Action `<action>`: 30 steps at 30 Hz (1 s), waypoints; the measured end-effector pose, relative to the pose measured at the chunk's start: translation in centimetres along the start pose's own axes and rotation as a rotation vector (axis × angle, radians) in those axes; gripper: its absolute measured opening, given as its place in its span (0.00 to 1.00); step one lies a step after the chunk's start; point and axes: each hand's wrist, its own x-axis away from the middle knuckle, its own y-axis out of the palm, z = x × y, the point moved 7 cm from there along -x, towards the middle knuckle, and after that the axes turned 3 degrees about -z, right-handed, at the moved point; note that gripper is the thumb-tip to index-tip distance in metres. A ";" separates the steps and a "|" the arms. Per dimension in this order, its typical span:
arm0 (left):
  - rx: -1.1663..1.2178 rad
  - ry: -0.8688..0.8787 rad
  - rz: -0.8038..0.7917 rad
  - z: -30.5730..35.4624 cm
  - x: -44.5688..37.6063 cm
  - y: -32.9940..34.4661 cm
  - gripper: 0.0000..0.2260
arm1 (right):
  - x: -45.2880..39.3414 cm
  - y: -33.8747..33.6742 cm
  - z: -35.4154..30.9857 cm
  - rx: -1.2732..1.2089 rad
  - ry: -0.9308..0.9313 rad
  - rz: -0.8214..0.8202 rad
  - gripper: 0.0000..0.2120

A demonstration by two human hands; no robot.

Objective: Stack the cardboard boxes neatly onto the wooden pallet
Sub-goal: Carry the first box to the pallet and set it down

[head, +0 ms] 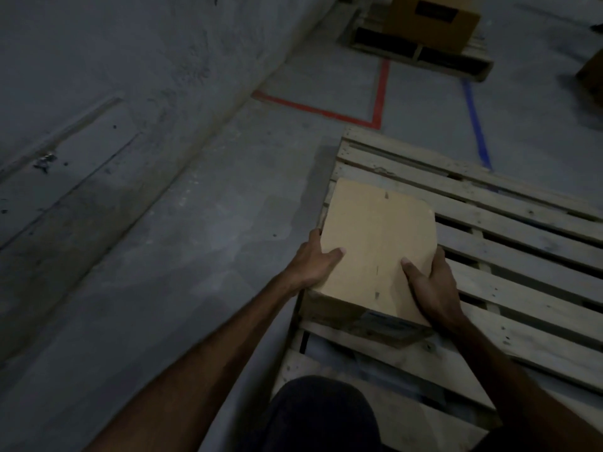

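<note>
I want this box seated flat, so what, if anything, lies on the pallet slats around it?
Nothing visible: both hands grip the cardboard box at the pallet's near-left corner; the slats beyond are bare.

A dim, underexposed indoor view with a bluish-grey cast. The brightest area is the flat top of a cardboard box point(375, 243), lit from above; its near side face falls into shadow. The concrete floor point(163, 256) shows a faint pale sheen just left of the box and darkens toward the picture's left edge and lower corners. Gaps between the slats of the wooden pallet point(505, 256) are black. The far right edge is smeared with motion blur, and straight lines bow from wide-angle distortion. Detail is soft and grainy throughout.
</note>
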 end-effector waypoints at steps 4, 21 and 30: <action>-0.115 -0.014 0.014 0.5 0.0 -0.4 0.40 | 0.1 0.0 -0.1 0.055 0.004 -0.007 0.38; -0.961 0.094 -0.151 14.2 14.9 5.7 0.35 | 13.1 -13.7 -7.3 0.118 0.133 -0.137 0.40; -0.621 -0.087 -0.138 29.8 35.2 4.3 0.35 | 26.6 -32.0 -17.9 0.034 0.269 -0.222 0.38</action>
